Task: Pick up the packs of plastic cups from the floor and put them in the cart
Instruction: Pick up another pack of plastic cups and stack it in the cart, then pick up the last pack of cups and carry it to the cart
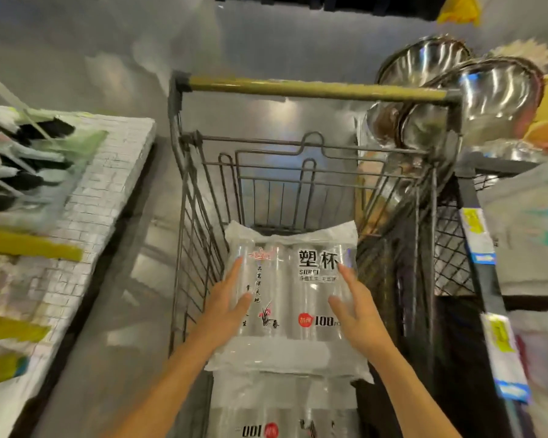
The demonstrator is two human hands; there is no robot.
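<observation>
Cart (194, 216) wire flanks left grip (230, 300) and right grip (353, 306), steel bowls (494, 86) beyond the right; both lie spread flat on a cup pack (290, 343) printed "塑杯", "100".

1. Top pack (290, 298): clear bag of stacked clear cups with black and red print. Print side up, inside the cart basket, overlapping the pack below.
2. Lower pack (285, 406): same type, print upside down, partly covered by the top pack.
3. Cart (200, 222): grey wire basket, yellow handle bar at the far end.
</observation>
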